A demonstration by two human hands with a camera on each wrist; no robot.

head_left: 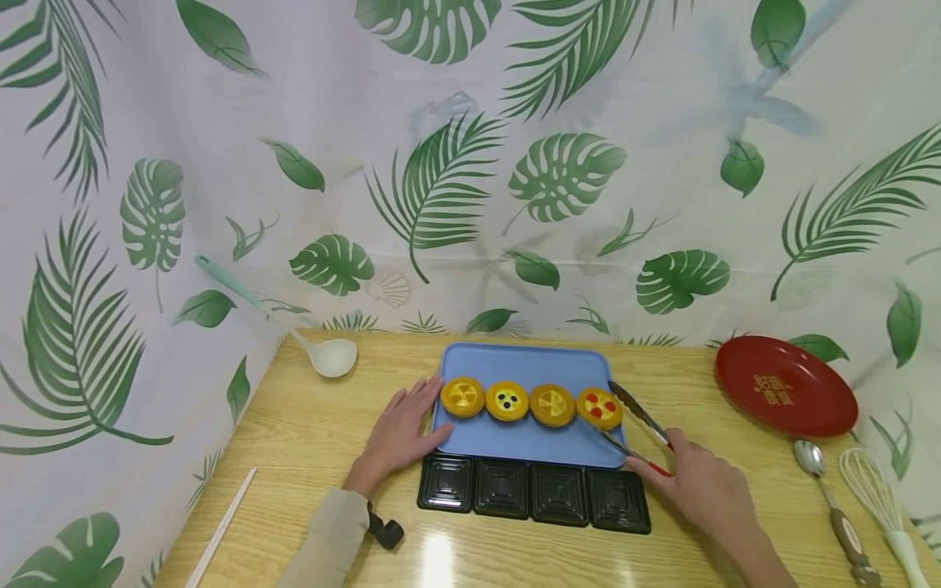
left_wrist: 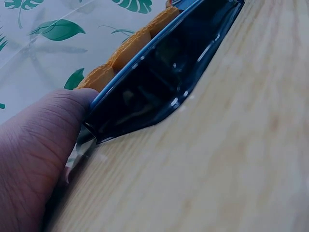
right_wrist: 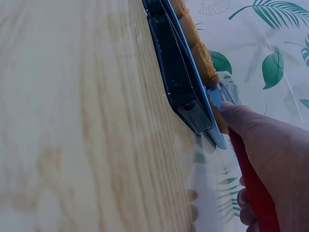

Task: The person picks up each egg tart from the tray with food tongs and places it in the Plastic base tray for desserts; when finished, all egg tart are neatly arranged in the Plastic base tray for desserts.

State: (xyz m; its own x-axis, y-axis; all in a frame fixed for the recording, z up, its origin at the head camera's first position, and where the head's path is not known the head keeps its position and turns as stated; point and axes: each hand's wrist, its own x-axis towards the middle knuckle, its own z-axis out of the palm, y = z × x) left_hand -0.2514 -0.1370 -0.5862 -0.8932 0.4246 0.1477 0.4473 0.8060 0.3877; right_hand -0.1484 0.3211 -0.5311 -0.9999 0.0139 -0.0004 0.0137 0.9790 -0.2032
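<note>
Four egg tarts stand in a row on a blue tray (head_left: pixel 515 355). The far-right tart (head_left: pixel 599 408) has red pieces on top, and its neighbour is a plain yellow tart (head_left: pixel 552 406). Further left are a tart with dark berries (head_left: pixel 507 401) and another yellow tart (head_left: pixel 462 397). My left hand (head_left: pixel 403 433) rests at the tray's left edge, its thumb (left_wrist: pixel 67 104) along the rim. My right hand (head_left: pixel 709 482) grips red-handled tongs (head_left: pixel 645 418), their arms spread on either side of the red-topped tart.
A black mould tray (head_left: pixel 501 488) with square hollows lies along the blue tray's front. At the right are a red plate (head_left: pixel 809 416), a spoon (head_left: pixel 810 459) and a whisk (head_left: pixel 882 498). A ladle (head_left: pixel 333 358) leans at the back left; a white stick (head_left: pixel 224 523) lies front left.
</note>
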